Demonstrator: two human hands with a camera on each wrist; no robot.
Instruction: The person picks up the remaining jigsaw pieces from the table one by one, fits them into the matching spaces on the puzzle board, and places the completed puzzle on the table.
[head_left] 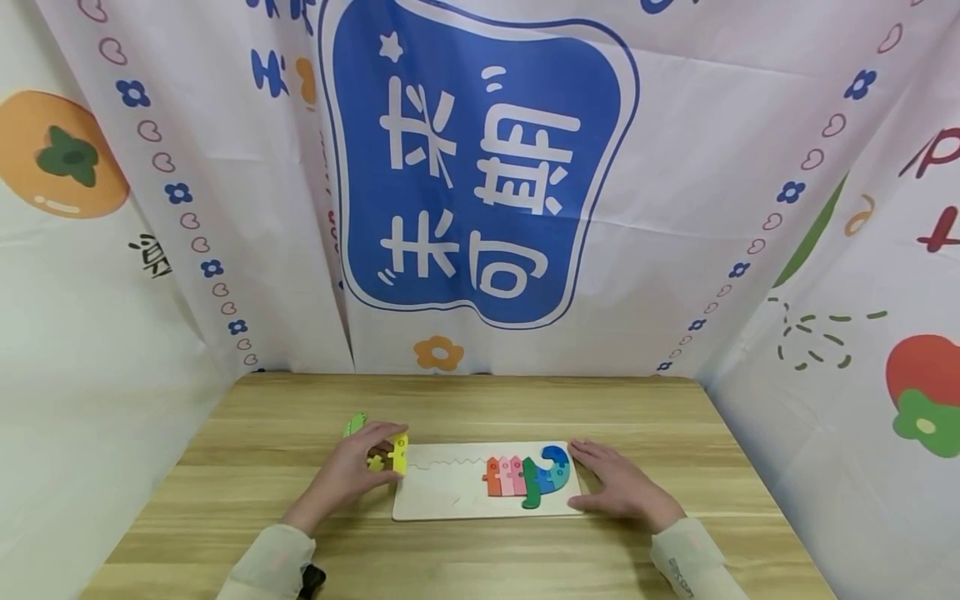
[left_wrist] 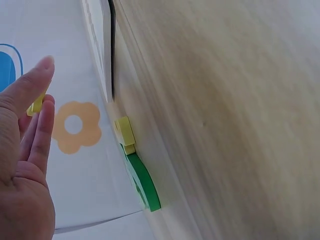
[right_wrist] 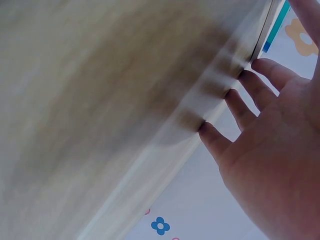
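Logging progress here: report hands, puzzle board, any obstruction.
Left hand pinches yellow piece. Right hand at right end of puzzle board. Board part-filled, bare toward its left. Nothing seen blocking bare area.

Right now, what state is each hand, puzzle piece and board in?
Left hand, pinching a yellow piece.
Yellow piece, held up.
Right hand, resting at the board's right end.
Board, flat on the table, partly filled.
Orange, pink, green and blue pieces, on the board.
Loose green piece, lying off the board.
Second yellow piece, beside it.
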